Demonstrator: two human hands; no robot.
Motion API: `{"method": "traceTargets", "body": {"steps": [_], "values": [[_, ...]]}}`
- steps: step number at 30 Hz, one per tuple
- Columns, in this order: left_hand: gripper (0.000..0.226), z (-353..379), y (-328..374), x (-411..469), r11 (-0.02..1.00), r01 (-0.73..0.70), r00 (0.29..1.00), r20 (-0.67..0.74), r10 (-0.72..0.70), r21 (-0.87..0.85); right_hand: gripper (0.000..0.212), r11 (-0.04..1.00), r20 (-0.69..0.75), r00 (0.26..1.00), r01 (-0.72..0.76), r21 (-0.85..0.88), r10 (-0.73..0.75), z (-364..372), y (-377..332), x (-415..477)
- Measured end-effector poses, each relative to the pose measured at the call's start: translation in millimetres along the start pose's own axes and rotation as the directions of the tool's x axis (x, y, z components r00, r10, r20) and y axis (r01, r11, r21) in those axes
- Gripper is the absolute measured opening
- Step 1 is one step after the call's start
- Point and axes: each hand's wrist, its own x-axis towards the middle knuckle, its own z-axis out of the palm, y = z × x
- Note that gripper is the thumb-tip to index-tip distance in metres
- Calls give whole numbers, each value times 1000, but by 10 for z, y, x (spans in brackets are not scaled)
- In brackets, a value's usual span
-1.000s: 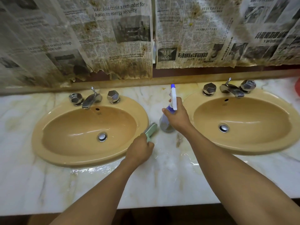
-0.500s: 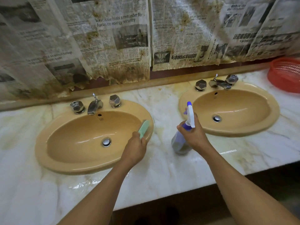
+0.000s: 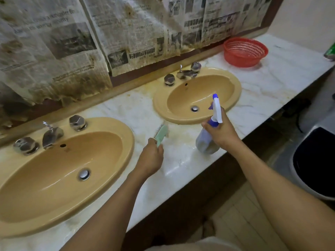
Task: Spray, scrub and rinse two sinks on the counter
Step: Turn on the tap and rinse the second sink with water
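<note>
Left hand [image 3: 151, 158]: fist curled round the handle of green brush [image 3: 161, 135], gripping it; over counter [image 3: 141, 109] between the two sinks.
Right hand [image 3: 222, 132]: wrapped round the neck of spray bottle [image 3: 204, 140], gripping it; finger on trigger or not, cannot tell.
Spray bottle: near front edge of counter, base on or just above it, contact unclear; long axis near upright, head leaning toward 1 o'clock; nozzle tip facing 12 o'clock.
Brush: long axis 7 to 1 o'clock, handle end in the fist, head out at 1 o'clock; bristle side turned toward 10 o'clock; touching counter or not, cannot tell.
Right sink [image 3: 199, 91]: at 12 o'clock from right hand, basin straight beyond nozzle; drain at 11 o'clock of nozzle tip.
Left sink [image 3: 54, 178]: at 8 o'clock from left hand, rim near the knuckles at 9 o'clock.
Nearer hand: right hand for right sink; left hand for left sink.
Key relation: nozzle lined up on right basin, so spraying there judged the step in hand.
Progress: no foam visible in either basin; judged early, spray stage.
Next move needs: bottle lifted and tipped forward toward 12 o'clock, trigger squeezed; brush to follow from 9 o'clock of the bottle.
Risk: spray landing on counter short of the rim.
Rest: red basket [image 3: 243, 53] far along counter at 1 o'clock; stained newspaper [image 3: 72, 51] on wall; bin [image 3: 313, 160] on floor at 3 o'clock.
</note>
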Motion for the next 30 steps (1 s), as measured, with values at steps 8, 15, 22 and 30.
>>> {"method": "traceTargets", "body": {"steps": [8, 15, 22, 30], "values": [[19, 800, 952, 330, 998, -64, 998, 8, 64, -7, 52, 999, -85, 996, -22, 37, 25, -1048, 428, 356], [21, 1573, 1872, 589, 995, -91, 996, 7, 91, -43, 62, 1000, -84, 996, -16, 20, 18, -1996, 888, 772], [15, 2013, 2690, 1165, 995, -91, 996, 21, 92, -41, 59, 1000, -106, 994, -6, 25, 8, -2797, 1182, 1436], [14, 2493, 3475, 2281, 990, -133, 990, -42, 131, -37, 51, 999, -108, 993, 43, 19, -41, -3535, 1431, 2611]]}}
